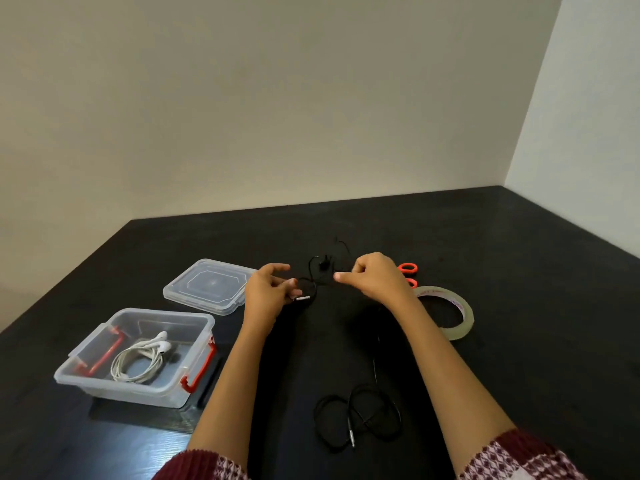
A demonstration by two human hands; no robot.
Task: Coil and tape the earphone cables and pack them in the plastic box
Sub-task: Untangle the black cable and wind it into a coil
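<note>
A black earphone cable point(320, 271) is stretched between both hands over the middle of the dark table. My left hand point(268, 289) pinches its end with the silver plug. My right hand point(372, 277) pinches the cable further along, fingers curled. A second black cable point(358, 415) lies in loose loops near the front edge between my forearms. The clear plastic box point(138, 355) with red latches stands open at the left, with a coiled white earphone point(142, 362) inside it.
The box's clear lid point(211, 285) lies flat behind the box. A roll of clear tape point(446, 311) rests to the right of my right hand. Orange scissor handles point(408, 271) show just behind that hand. Walls close off the table's far and right sides.
</note>
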